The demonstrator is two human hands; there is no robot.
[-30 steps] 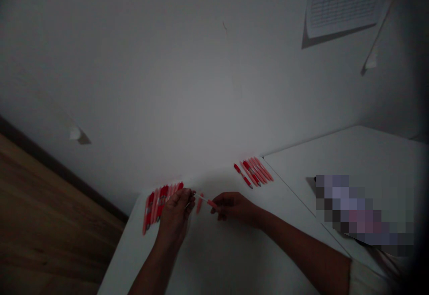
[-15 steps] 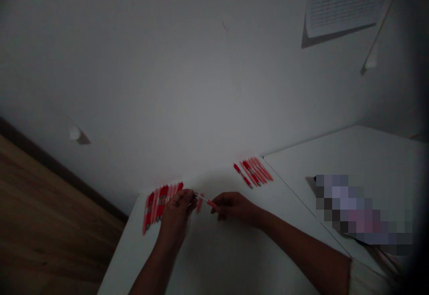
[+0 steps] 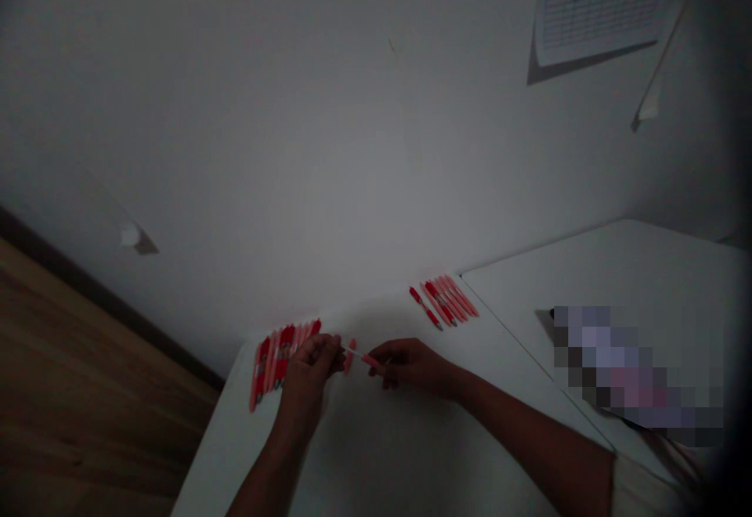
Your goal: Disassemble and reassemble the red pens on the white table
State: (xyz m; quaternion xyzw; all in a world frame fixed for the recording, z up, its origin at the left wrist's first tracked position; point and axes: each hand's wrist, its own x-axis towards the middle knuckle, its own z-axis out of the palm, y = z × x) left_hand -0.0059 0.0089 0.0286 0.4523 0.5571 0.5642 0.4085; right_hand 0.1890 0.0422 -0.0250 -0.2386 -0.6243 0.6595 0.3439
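My right hand [image 3: 411, 366] pinches a pink pen barrel [image 3: 371, 362] over the white table. A thin whitish pen refill [image 3: 353, 352] sticks out of that barrel toward the left. At its far end the thumb and fingers of my left hand [image 3: 311, 362] are closed; the tip between them is hidden. Behind the refill a pink pen part [image 3: 351, 343] lies on the table. Left of my left hand is a row of red and pink pens [image 3: 271, 364], partly covered by that hand. A second group of red and pink pens [image 3: 450, 300] lies farther back on the right.
A pale wall [image 3: 352, 149] rises behind the table [image 3: 364, 454]. At the right, past a table seam, lies a blurred-out object [image 3: 628, 376]. A printed sheet [image 3: 599, 12] hangs on the wall at upper right. Wooden boards [image 3: 88, 392] show at lower left.
Both hands have shifted only slightly, and the barrel with its refill has tilted a little. The pens on the table have not moved.
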